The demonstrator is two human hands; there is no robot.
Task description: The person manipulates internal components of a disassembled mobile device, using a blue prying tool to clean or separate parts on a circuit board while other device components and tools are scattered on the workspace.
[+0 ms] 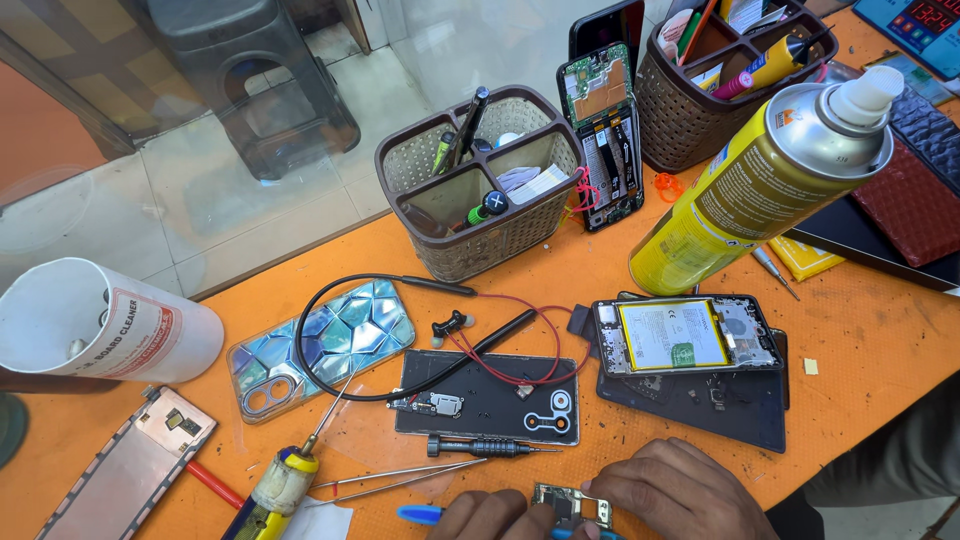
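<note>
Several bulky things ring the orange worktable [860, 330]: a tall yellow metal spray can [745, 190] lying tilted at the right, two brown woven plastic tool baskets [478, 185] at the back, and a white plastic tub [95, 320] at the left. Smaller, mid-table, lie an opened phone with its yellow-labelled battery exposed [685, 336], a flat black phone back panel [488, 396] and a clear faceted phone case [322, 345]. Smallest, at the near edge, is a little green-and-metal circuit board [571, 505], pinched between the left hand [495, 515] and the right hand [672, 492], whose fingers curl around its ends. It looks light, stiff and fragile, so it is best held by its bare edges.
</note>
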